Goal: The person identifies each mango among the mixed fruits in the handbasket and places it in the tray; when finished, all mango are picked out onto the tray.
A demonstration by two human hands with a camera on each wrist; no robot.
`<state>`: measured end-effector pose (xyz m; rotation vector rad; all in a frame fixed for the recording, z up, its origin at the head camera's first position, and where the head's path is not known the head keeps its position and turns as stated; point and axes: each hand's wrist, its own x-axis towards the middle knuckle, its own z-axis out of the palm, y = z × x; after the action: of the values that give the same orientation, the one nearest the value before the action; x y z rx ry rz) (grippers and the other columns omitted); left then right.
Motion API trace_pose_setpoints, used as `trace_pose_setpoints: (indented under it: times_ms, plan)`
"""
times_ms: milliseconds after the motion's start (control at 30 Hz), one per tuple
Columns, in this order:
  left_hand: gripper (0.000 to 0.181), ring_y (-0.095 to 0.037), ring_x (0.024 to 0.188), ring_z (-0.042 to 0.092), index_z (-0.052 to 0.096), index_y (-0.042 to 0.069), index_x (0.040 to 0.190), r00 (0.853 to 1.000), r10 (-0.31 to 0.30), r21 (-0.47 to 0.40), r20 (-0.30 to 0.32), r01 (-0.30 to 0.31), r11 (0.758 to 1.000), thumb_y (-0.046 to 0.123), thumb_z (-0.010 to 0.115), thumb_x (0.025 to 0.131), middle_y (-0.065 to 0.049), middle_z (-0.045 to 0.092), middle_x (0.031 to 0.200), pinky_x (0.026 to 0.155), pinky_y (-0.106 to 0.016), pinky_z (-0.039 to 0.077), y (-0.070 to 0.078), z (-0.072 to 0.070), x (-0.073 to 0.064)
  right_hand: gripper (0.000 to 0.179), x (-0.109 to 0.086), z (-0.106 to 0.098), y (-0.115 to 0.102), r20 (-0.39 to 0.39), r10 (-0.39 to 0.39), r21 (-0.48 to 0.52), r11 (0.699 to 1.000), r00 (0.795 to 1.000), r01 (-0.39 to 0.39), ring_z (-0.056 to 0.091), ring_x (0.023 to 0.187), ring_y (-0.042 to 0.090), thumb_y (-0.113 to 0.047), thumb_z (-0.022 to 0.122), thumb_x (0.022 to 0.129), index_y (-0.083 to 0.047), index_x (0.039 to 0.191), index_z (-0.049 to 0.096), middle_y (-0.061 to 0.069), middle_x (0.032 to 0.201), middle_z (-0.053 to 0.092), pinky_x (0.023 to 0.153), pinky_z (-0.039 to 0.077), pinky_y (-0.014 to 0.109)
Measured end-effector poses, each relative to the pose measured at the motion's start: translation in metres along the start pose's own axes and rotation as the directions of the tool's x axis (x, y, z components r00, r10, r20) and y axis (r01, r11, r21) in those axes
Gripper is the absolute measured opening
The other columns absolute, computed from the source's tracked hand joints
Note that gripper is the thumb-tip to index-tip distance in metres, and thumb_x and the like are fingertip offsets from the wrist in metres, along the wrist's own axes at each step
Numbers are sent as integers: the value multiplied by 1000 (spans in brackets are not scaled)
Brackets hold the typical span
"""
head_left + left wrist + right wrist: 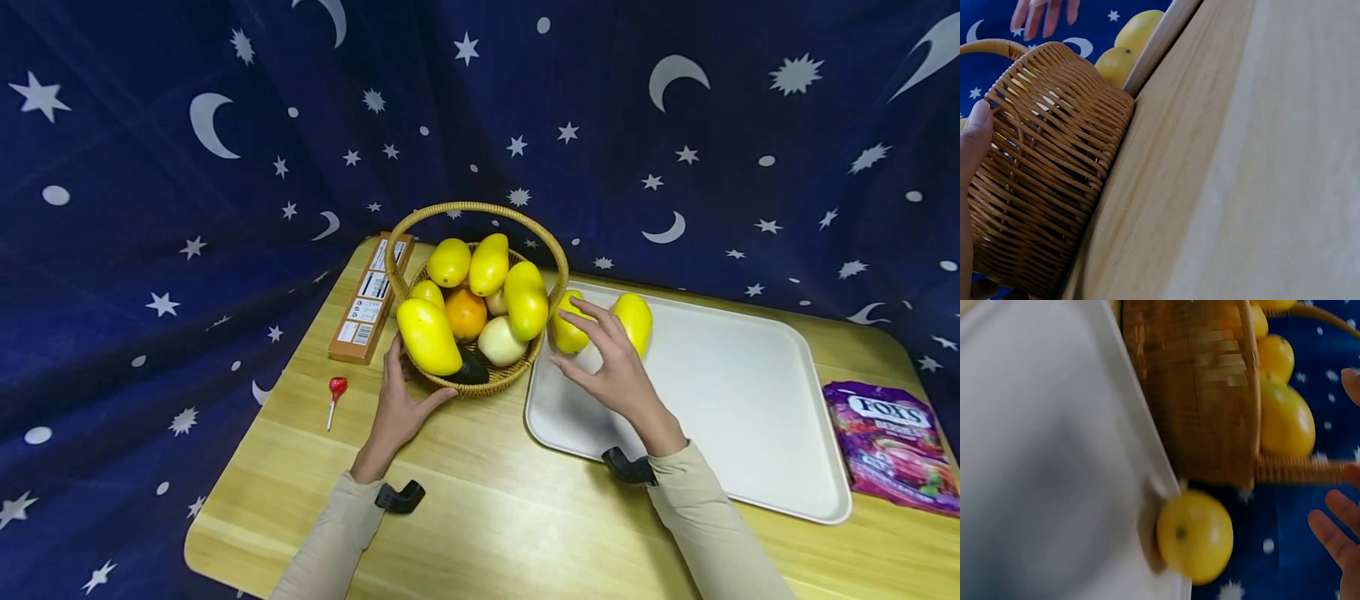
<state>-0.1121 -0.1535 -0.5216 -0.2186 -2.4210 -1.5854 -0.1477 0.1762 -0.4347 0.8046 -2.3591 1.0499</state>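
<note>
My left hand grips the near left side of a round wicker basket; in the left wrist view its thumb lies against the rim. Heaped in the basket are several yellow mangoes, an orange, a pale round fruit and a dark green item, partly covered. Fingers spread and holding nothing, my right hand hovers over the left end of a white tray. Just beyond its fingertips are a mango, partly hidden, and a second mango, both on the tray.
Left of the basket lies a long orange-brown box, with a red lollipop nearer me. A purple candy bag sits at the tray's right edge. Behind the wooden table hangs a dark blue starry cloth. The basket's tall handle arches upward.
</note>
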Motion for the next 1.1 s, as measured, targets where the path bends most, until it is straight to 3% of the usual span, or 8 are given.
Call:
trace_pose_setpoints:
  times_ms: [100, 233, 367, 467, 600, 833, 1100]
  plan:
    - [120, -28, 125, 47, 2, 30, 158, 1000, -4, 3, 1, 4, 1000, 27, 88, 74, -12, 29, 152, 92, -43, 45, 1, 0, 0, 62, 7, 13, -11, 14, -56, 17, 998, 998, 56, 48, 129, 32, -13, 84, 73, -10, 131, 61, 14, 142, 51, 111, 37, 43]
    - [120, -27, 124, 47, 2, 31, 158, 1000, -11, 9, -1, 11, 1000, 26, 88, 74, -11, 30, 152, 92, -40, 45, 1, 0, 0, 57, 19, 28, -24, 49, -128, -5, 992, 991, 128, 48, 130, 33, -17, 83, 76, -9, 128, 63, 15, 142, 50, 106, 42, 45]
    - [121, -27, 125, 47, 2, 31, 158, 1000, -11, 5, 0, 11, 1000, 26, 88, 73, -11, 29, 153, 93, -42, 45, 0, 0, 0, 57, 30, 36, -28, 89, -164, -64, 983, 983, 169, 40, 137, 35, -22, 81, 79, -11, 131, 61, 16, 145, 47, 109, 35, 54]
    - [121, -27, 126, 46, 2, 31, 158, 1000, -13, 0, 0, 13, 1000, 25, 88, 73, -10, 29, 153, 94, -44, 45, 0, 0, 0, 60, 35, 41, -28, 113, -132, -70, 988, 985, 140, 32, 143, 37, -24, 81, 80, -13, 134, 59, 17, 148, 44, 113, 28, 60]
    - [121, -27, 126, 46, 2, 32, 158, 1000, -14, 1, 1, 14, 1000, 25, 88, 73, -10, 30, 152, 94, -45, 45, -1, 1, 1, 58, 38, 47, -28, 143, -63, -38, 997, 988, 70, 24, 146, 39, -22, 79, 82, -12, 135, 58, 20, 151, 38, 111, 30, 63]
    - [121, -28, 124, 47, 2, 29, 158, 1000, -3, 16, -2, 3, 1000, 28, 88, 73, -12, 30, 151, 93, -42, 46, 1, 0, 2, 54, 39, 52, -25, 82, -44, 4, 999, 996, 44, 27, 146, 36, -12, 78, 84, -10, 134, 59, 21, 154, 34, 113, 33, 53]
    - [122, -28, 120, 49, 3, 27, 158, 1000, 4, 22, -7, -4, 1000, 27, 89, 72, -13, 30, 152, 91, -39, 45, 0, 0, 1, 68, 39, 56, -18, 142, 40, -9, 999, 989, -39, 20, 148, 36, -14, 79, 84, -7, 144, 48, 17, 158, 28, 115, 30, 52]
